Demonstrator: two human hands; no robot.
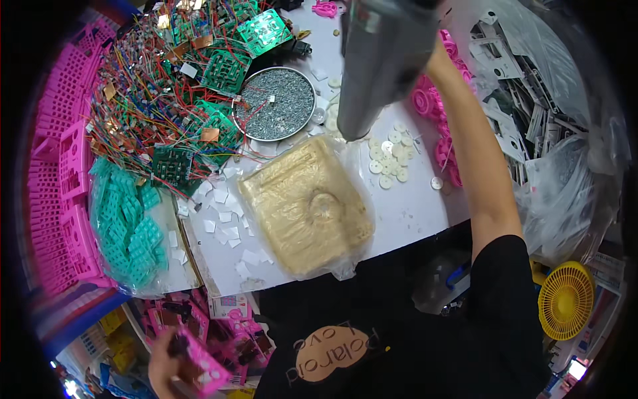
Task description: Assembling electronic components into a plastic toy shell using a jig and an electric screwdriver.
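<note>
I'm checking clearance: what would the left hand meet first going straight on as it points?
Beyond the pink plastic panel it holds, the left hand would probably meet the pile of pink plastic parts below the white tabletop; blur and depth leave this uncertain.

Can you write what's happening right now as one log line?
left hand: holds pink plastic part | right hand: mostly behind grey tool, grip hidden | white table: tan wrapped block

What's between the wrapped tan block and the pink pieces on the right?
White plastic discs lie between the tan block and the pink pieces in the head view.
</note>
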